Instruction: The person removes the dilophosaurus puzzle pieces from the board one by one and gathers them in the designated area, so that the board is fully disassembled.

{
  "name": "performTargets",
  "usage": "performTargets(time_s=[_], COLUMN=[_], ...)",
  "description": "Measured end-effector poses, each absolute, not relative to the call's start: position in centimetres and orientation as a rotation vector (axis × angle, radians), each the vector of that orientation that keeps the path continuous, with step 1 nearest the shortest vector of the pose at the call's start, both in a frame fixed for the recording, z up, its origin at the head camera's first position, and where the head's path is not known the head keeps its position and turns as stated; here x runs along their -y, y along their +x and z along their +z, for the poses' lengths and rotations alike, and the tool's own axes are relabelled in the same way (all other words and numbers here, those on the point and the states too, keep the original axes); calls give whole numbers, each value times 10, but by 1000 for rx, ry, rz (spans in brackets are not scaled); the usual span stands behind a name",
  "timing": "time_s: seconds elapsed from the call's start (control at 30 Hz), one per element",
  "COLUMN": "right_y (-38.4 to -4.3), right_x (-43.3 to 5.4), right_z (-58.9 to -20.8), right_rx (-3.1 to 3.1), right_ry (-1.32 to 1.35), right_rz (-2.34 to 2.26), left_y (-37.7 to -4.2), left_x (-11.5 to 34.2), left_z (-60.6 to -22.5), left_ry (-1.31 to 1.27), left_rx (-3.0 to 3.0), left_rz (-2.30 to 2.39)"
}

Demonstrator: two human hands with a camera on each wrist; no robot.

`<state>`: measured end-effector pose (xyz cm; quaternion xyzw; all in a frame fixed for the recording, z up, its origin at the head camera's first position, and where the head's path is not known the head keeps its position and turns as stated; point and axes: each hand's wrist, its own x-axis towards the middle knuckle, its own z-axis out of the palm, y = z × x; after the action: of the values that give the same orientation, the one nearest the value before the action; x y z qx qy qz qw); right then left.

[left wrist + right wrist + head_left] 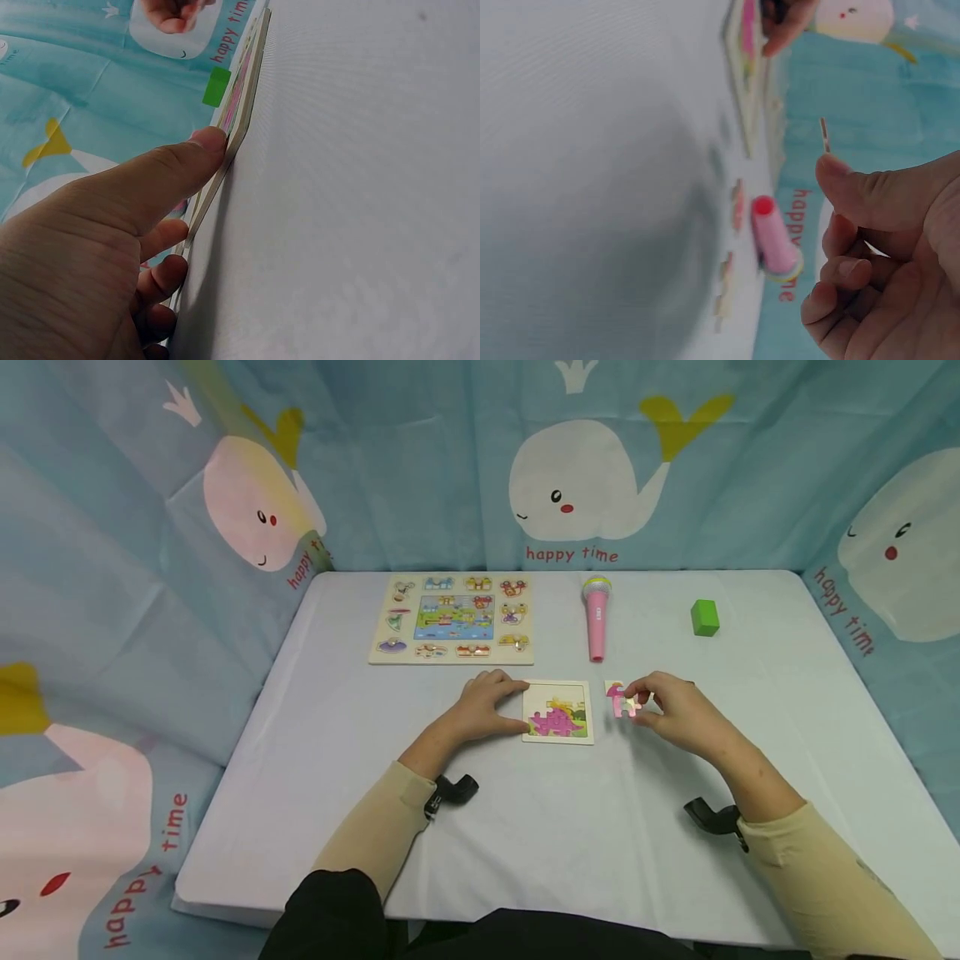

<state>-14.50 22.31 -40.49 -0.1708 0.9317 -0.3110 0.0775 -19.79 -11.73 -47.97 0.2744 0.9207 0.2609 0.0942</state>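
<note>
A small square dinosaur puzzle board (556, 686) lies on the table with some pink, yellow and green pieces set in its frame. My left hand (480, 706) holds it at its left side, thumb by the near corner and fingertips by the far one. In the left wrist view the thumb rests on the wooden frame (238, 139). To the right of the board, my right hand (678, 710) pinches a thin puzzle piece (824, 135) between thumb and finger, seen edge-on. Beneath it, a pink puzzle piece (615, 692) lies on the table.
Behind the board lie a larger wooden puzzle (405, 653) with several shaped pieces, a pink toy microphone (596, 627) and a green block (705, 618). A loose piece (724, 289) shows on the white table in the right wrist view. A whale-print curtain (450, 485) hangs around the table.
</note>
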Motion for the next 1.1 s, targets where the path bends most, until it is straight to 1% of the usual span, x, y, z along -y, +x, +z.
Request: performTargets(time_s=[0.3, 0.7, 0.9, 1.1], right_y=[-158, -164, -163, -161], right_x=[-222, -216, -220, -218], right_z=[-429, -437, -434, -420], right_rx=[-2714, -2657, -2676, -2716], right_ry=[-446, -388, -395, -425], right_rz=[-856, -778, -778, -783], left_y=[-199, -198, -197, -197], left_x=[117, 117, 117, 118], left_z=[-481, -479, -477, -477], left_ry=[814, 816, 814, 812], left_rx=[-2726, -2718, -2716, -2725], left_rz=[760, 768, 758, 746])
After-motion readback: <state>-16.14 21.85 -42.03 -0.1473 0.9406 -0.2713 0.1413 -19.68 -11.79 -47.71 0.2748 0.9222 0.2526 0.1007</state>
